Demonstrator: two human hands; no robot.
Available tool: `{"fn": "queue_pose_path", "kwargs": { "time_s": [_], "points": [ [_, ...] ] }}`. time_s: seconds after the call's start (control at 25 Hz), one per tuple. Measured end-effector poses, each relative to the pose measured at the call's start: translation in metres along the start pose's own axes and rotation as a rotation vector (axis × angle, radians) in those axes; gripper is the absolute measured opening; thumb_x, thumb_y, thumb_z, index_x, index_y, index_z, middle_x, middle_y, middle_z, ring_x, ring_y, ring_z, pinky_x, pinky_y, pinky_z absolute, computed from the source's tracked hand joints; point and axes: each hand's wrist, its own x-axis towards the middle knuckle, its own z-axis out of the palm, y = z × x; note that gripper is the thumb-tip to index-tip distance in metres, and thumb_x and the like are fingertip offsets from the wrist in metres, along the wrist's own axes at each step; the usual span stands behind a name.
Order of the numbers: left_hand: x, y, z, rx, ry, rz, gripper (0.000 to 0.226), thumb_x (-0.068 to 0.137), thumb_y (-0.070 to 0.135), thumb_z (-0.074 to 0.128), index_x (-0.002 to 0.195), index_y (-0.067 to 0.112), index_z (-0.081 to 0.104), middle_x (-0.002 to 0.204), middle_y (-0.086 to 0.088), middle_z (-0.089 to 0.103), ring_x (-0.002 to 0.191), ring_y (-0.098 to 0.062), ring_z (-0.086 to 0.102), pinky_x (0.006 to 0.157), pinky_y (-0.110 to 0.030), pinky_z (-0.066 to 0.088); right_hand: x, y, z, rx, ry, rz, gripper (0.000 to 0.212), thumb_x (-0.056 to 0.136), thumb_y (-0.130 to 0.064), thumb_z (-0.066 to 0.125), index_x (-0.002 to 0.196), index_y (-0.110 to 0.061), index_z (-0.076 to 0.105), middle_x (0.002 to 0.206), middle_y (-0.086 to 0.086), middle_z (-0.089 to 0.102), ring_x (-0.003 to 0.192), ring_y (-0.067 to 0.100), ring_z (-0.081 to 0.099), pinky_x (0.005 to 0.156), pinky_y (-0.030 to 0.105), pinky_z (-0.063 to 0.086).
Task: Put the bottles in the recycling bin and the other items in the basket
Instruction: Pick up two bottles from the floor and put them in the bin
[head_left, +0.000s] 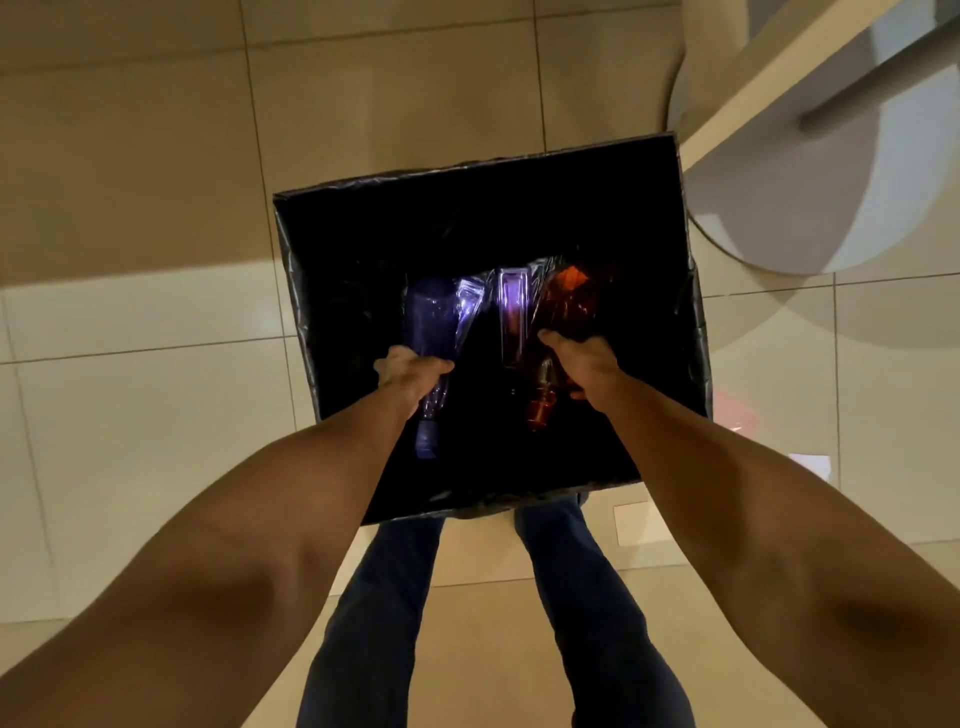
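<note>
Two hands reach into the black-lined recycling bin (685, 332) on the tiled floor (130, 182): the left hand (408, 371) grips a purple bottle (431, 322), the right hand (584, 364) grips an orange bottle (563, 299). A clear bottle (511, 312) lies between them inside the bin.

No text, label, brand or number can be read anywhere — not on the bottles (435, 332), not on the black-lined bin (519, 166).

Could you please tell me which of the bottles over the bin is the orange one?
It is the orange bottle gripped by the right hand; the left hand holds a purple bottle, and the others look clear.
</note>
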Motion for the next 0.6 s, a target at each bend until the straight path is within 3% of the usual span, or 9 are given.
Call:
{"fn": "queue_pose_path", "kwargs": {
  "time_s": [0.08, 0.2, 0.36, 0.6],
  "points": [
    [0.020, -0.004, 0.007, 0.000, 0.014, -0.014, 0.061, 0.067, 0.040, 0.087, 0.116, 0.009, 0.066, 0.120, -0.015, 0.062, 0.088, -0.024, 0.068, 0.066, -0.025, 0.055, 0.023, -0.007, 0.001, -0.101, 0.013, 0.010, 0.075, 0.090, -0.056, 0.066, 0.143, -0.007, 0.044, 0.133, 0.012, 0.056, 0.114, 0.032, 0.058, 0.086, 0.040, 0.054],
    [0.048, -0.007, 0.017, -0.006, 0.055, -0.050, 0.069, 0.065, 0.044, 0.087, 0.121, 0.010, 0.064, 0.119, -0.013, 0.063, 0.092, -0.025, 0.068, 0.074, -0.028, 0.057, 0.052, -0.015, 0.012, -0.200, 0.027, 0.010, 0.074, 0.090, -0.053, 0.067, 0.144, -0.007, 0.044, 0.140, 0.016, 0.053, 0.120, 0.036, 0.058, 0.094, 0.043, 0.055],
    [0.079, -0.005, 0.039, -0.004, 0.104, -0.050, 0.059, 0.072, 0.040, 0.082, 0.118, 0.008, 0.064, 0.111, -0.011, 0.069, 0.089, -0.025, 0.070, 0.073, -0.031, 0.058, 0.094, -0.017, 0.032, -0.177, -0.007, 0.040, 0.068, 0.088, -0.051, 0.071, 0.139, -0.011, 0.050, 0.140, 0.012, 0.054, 0.122, 0.035, 0.057, 0.081, 0.044, 0.056],
    [0.115, 0.002, 0.060, 0.123, 0.178, -0.021, 0.067, 0.082, 0.033, 0.075, 0.134, 0.002, 0.045, 0.135, -0.017, 0.053, 0.117, -0.034, 0.059, 0.096, -0.041, 0.053, 0.147, -0.007, 0.061, -0.182, 0.068, 0.067, 0.085, 0.080, -0.058, 0.075, 0.147, -0.018, 0.041, 0.140, 0.012, 0.053, 0.118, 0.036, 0.059, 0.082, 0.050, 0.061]
  ]
}}
